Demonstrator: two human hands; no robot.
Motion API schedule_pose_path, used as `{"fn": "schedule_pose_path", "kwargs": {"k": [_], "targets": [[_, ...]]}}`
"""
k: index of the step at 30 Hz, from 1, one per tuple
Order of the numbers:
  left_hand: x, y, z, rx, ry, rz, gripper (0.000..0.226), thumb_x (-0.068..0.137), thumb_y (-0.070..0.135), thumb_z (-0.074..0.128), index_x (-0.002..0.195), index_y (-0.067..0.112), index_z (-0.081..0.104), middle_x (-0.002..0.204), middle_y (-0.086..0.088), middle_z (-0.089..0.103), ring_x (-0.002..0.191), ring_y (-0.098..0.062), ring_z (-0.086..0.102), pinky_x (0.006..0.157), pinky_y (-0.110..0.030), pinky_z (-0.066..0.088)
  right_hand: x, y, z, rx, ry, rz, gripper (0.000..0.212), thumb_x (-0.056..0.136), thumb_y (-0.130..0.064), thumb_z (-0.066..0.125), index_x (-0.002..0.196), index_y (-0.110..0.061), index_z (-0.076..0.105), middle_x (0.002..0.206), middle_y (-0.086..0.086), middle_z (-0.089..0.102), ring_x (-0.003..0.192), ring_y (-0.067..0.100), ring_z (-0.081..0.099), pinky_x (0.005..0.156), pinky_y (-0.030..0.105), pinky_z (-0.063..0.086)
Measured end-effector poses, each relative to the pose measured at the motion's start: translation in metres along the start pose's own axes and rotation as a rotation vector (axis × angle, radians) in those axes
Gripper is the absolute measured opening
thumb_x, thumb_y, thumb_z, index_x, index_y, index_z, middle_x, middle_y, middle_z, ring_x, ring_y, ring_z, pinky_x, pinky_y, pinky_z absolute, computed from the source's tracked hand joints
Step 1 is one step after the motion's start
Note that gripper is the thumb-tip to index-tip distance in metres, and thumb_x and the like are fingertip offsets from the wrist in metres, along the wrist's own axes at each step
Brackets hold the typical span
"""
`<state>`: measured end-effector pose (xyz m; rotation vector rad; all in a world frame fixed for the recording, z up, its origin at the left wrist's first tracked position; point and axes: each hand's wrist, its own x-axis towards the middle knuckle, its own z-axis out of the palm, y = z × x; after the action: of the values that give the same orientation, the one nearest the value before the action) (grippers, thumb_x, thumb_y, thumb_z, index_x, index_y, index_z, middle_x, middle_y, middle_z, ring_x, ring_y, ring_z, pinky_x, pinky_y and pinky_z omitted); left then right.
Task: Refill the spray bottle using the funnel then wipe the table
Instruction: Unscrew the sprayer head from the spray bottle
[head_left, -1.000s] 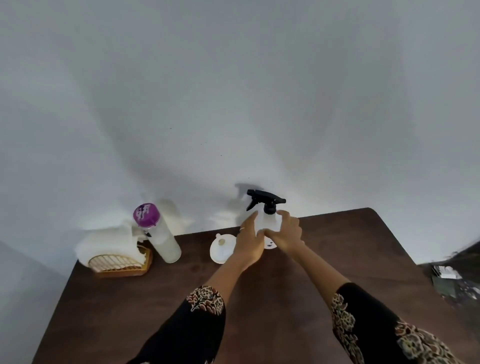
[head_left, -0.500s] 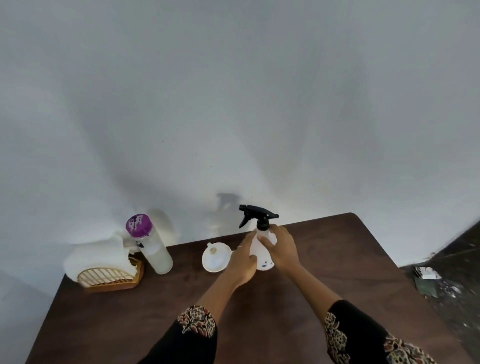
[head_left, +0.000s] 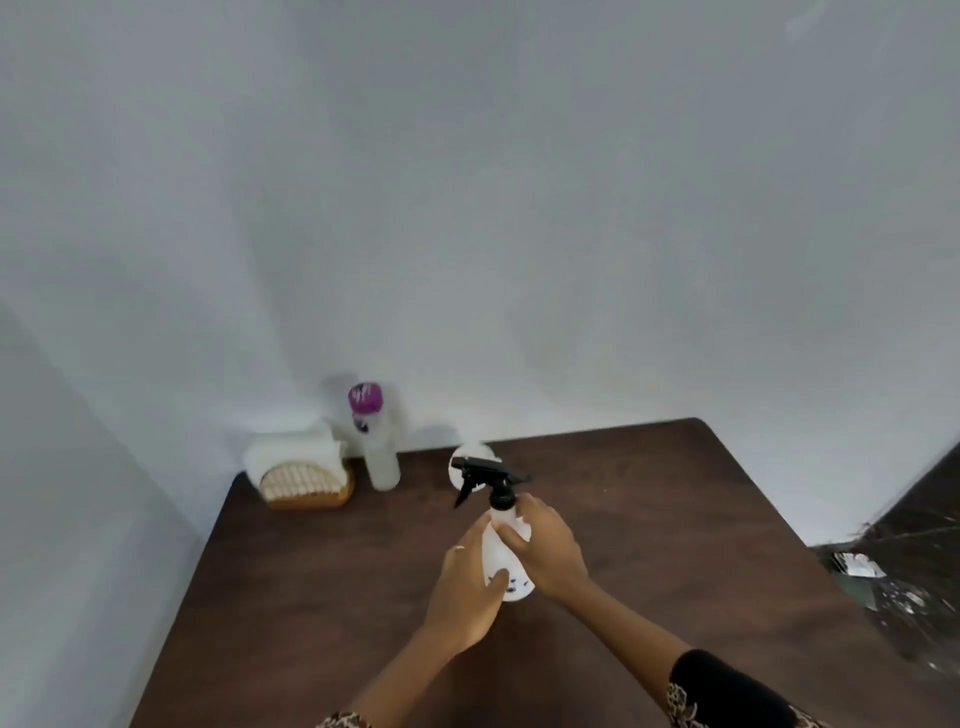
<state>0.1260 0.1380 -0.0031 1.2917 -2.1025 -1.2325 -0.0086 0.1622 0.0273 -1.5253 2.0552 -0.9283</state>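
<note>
Two bare hands are closing around a white spray bottle (head_left: 503, 558) standing upright near the middle of a dark wooden table (head_left: 649, 519). The left hand (head_left: 467, 592) is cupping the lower body, thumb pressed near the base; the right hand (head_left: 543, 551) is wrapping the shoulder just below the black trigger head (head_left: 488, 480), which is still screwed on. The bottle is looking light, thin-walled and smooth plastic, likely to flex if squeezed and to slip in a wet palm, so the body is probably the place to steady it while the collar under the trigger is turned. Just behind the trigger head, the white funnel (head_left: 467, 457) is lying on the table, partly hidden by it. Further left, against the wall, a tall frosted refill bottle with a purple cap (head_left: 376, 447) is standing beside a woven basket (head_left: 306, 486) holding white cloths (head_left: 291, 449). Nothing is lying between the hands and these things, though a tug on the trigger head could tip the bottle.
</note>
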Motion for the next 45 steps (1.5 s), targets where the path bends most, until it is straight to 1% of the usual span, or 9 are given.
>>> {"fn": "schedule_pose_path", "kwargs": {"k": [4,10,18,23,28,35,39,42,45], "targets": [[-0.063,-0.022,-0.009,0.065,0.128,0.024,0.066,0.086,0.042,0.051,0.145,0.037,0.023,0.145,0.011,0.041,0.135,-0.013,0.036,0.105,-0.044,0.040,-0.048,-0.021,0.023,0.048,-0.041,-0.058,0.027,0.090,-0.035,0.055,0.109,-0.016,0.058,0.106,-0.003,0.061,0.101,0.015,0.055,0.081,0.033,0.047],[-0.137,-0.040,-0.017,0.161,0.263,-0.016,0.066,0.090,0.027,0.055,0.147,0.028,0.020,0.149,0.005,0.037,0.136,-0.016,0.032,0.107,-0.034,0.035,-0.106,-0.046,0.053,0.103,-0.060,-0.123,0.025,0.090,-0.033,0.057,0.110,-0.017,0.060,0.105,-0.005,0.062,0.099,0.010,0.053,0.079,0.026,0.041],[-0.179,-0.052,-0.016,0.165,0.294,0.003,0.068,0.088,0.023,0.058,0.146,0.025,0.023,0.148,0.005,0.037,0.136,-0.015,0.033,0.104,-0.030,0.034,-0.150,-0.053,0.074,0.163,-0.055,-0.124,0.021,0.091,-0.029,0.058,0.111,-0.021,0.060,0.107,-0.010,0.062,0.101,0.008,0.051,0.078,0.010,0.033],[-0.189,-0.056,-0.009,0.181,0.234,-0.014,0.066,0.089,0.024,0.057,0.146,0.024,0.023,0.149,0.002,0.036,0.137,-0.017,0.032,0.104,-0.034,0.037,-0.168,-0.048,0.076,0.180,-0.051,-0.073,0.021,0.090,-0.026,0.059,0.111,-0.020,0.060,0.104,-0.012,0.058,0.102,0.009,0.052,0.078,0.009,0.032],[-0.197,-0.065,-0.002,0.212,0.168,-0.045,0.067,0.090,0.026,0.055,0.147,0.026,0.021,0.151,0.003,0.033,0.137,-0.017,0.032,0.102,-0.036,0.039,-0.180,-0.038,0.079,0.127,-0.094,-0.040,0.023,0.091,-0.029,0.058,0.113,-0.022,0.059,0.109,-0.008,0.059,0.104,0.010,0.053,0.084,0.022,0.040],[-0.198,-0.070,0.004,0.261,0.155,-0.032,0.066,0.091,0.031,0.054,0.147,0.024,0.020,0.154,0.004,0.027,0.138,-0.018,0.032,0.104,-0.036,0.039,-0.184,-0.031,0.076,0.061,-0.133,0.018,0.034,0.090,-0.038,0.058,0.119,-0.022,0.056,0.118,-0.006,0.059,0.111,0.012,0.052,0.084,0.024,0.038],[-0.192,-0.065,0.005,0.145,0.154,-0.056,0.079,0.085,0.045,0.060,0.148,0.023,0.017,0.156,0.005,0.020,0.139,-0.016,0.025,0.108,-0.038,0.036,-0.184,-0.036,0.071,0.085,-0.095,0.040,0.050,0.078,-0.047,0.067,0.121,-0.028,0.051,0.120,-0.015,0.053,0.114,0.007,0.046,0.094,0.032,0.035],[-0.176,-0.059,0.008,0.067,0.150,-0.113,0.083,0.076,0.039,0.070,0.143,0.023,0.025,0.149,0.005,0.030,0.136,-0.018,0.028,0.104,-0.041,0.041,-0.183,-0.047,0.071,0.226,-0.028,0.064,0.060,0.063,-0.059,0.069,0.114,-0.036,0.045,0.111,-0.027,0.046,0.111,0.005,0.046,0.096,0.040,0.042],[-0.161,-0.057,0.013,-0.003,0.162,-0.147,0.066,0.066,0.042,0.065,0.126,0.028,0.041,0.128,0.010,0.047,0.124,-0.022,0.045,0.086,-0.044,0.054,-0.180,-0.060,0.073,0.330,0.028,0.109,0.052,0.060,-0.055,0.073,0.101,-0.037,0.048,0.102,-0.024,0.048,0.104,0.006,0.049,0.094,0.043,0.045]]}}
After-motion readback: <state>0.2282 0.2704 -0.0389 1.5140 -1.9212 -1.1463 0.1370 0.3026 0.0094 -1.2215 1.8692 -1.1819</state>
